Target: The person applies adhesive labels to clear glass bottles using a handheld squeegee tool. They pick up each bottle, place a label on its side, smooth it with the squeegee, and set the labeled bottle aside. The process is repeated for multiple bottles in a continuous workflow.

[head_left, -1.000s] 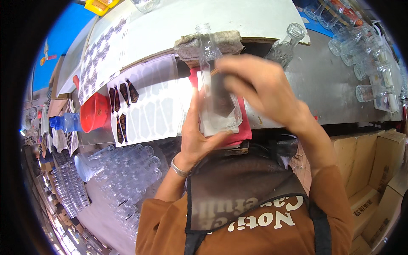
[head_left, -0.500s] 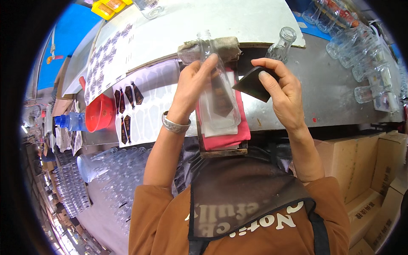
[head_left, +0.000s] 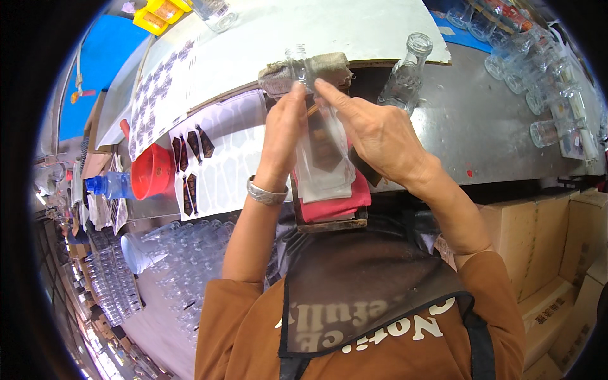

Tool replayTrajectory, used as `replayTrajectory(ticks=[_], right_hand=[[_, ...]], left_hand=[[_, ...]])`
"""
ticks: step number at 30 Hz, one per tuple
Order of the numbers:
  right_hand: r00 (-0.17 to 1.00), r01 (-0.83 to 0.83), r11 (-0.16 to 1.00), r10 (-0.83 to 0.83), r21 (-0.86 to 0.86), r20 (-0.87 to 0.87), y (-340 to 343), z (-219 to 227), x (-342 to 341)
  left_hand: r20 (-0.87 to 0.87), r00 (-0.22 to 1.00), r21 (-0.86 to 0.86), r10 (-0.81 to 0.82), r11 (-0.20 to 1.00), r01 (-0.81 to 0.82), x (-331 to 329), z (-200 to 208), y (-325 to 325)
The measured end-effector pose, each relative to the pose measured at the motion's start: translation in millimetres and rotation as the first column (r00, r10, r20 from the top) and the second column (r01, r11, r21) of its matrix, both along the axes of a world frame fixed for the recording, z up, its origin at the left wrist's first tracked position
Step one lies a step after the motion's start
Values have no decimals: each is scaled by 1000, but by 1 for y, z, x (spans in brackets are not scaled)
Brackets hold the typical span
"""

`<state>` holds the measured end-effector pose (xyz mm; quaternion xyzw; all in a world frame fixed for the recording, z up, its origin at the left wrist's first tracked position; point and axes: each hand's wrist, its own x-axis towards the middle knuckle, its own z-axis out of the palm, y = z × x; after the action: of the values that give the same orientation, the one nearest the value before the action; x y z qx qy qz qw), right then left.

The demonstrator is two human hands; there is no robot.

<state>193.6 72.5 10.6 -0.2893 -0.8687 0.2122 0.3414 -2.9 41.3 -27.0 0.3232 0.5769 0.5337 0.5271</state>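
Open metal tabletop (head_left: pixel 481 139) at right, glass bottle (head_left: pixel 404 77) blocking its far left

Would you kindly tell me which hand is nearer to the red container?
The left hand: it is right of the red container, with the sheet of dark labels between. The right hand is farther right, beyond the left one.

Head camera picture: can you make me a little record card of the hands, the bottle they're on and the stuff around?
Left hand: thumb at the shoulder of a clear glass bottle
Right hand: index fingertip at the same shoulder; a dark flat piece partly shows beneath
Bottle: lying down, neck over a rolled cloth
On its body: dark tie-shaped decal
Under it: white cloth over pink cloth
To its right: second glass bottle
To its left: decal sheet, red bowl
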Motion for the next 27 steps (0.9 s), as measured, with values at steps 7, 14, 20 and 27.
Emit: replayTrajectory(ticks=[7,14,20,27], right_hand=[[965,-5,991,-30,135,261,-2,-4,1],[993,-25,992,11,124,119,1,-5,2],[955,-33,990,-9,136,296,-2,-2,4],[1000,16,973,-15,-228,7,-6,-5,16]], left_hand=[[-176,983,111,60,993,-41,17,-2,-5],[199,979,59,45,997,-58,20,-1,-1],[48,999,128,20,991,-26,21,-3,-4],[274,962,80,9,996,-32,29,15,-6]])
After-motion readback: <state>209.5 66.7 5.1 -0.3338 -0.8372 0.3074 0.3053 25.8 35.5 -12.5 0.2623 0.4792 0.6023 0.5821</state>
